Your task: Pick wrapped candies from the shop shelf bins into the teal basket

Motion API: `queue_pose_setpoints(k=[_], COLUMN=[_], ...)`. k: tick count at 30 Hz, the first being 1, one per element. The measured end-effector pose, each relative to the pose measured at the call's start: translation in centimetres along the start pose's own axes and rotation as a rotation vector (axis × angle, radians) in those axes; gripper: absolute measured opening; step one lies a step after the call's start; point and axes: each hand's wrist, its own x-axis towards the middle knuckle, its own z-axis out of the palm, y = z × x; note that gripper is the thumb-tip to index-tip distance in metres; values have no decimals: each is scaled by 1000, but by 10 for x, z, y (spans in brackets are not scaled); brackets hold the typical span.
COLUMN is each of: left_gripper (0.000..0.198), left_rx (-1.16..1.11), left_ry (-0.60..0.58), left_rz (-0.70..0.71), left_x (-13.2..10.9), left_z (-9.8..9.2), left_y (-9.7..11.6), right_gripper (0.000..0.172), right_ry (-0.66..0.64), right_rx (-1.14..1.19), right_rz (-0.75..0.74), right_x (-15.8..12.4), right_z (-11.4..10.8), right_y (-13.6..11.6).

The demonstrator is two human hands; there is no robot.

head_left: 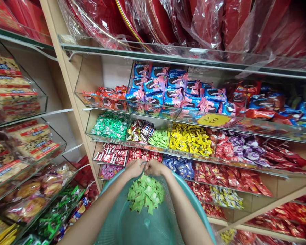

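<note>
My left hand point(134, 168) and my right hand point(153, 167) are both closed, fingers pinched together side by side on the top of a clear plastic bag of small green wrapped sweets point(146, 194). The bag hangs over a large teal plastic basin point(132, 224) that lies under my forearms. One loose green sweet point(147, 223) rests on the basin's floor. My hands are just in front of a shelf bin of red packets point(114, 154).
Clear acrylic shelf bins hold green sweets point(111, 125), yellow sweets point(190, 137), blue biscuit packs point(165, 90) with a yellow "28" price tag point(212, 119), and red packets point(234, 177). Red wrapped goods fill the top shelf. Bins of biscuits point(20, 143) stand at the left.
</note>
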Motion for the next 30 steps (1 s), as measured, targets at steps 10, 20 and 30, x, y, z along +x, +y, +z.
queue_pose_setpoints(k=[10,20,30], left_gripper=[36,40,40], left_rx=[23,34,2], left_ry=[-11,19,1], left_rz=[-1,-27,-37], left_x=[0,-2,3], left_z=[-6,-9,-4], left_y=[4,-6,-9], right_gripper=[11,14,24], right_ry=[27,478,919], right_rx=[-22,-74,-440], right_rz=[-5,-248,-129], right_x=[-9,-53,-55], right_z=[-15,-88,-97], right_y=[-11,-38,-3])
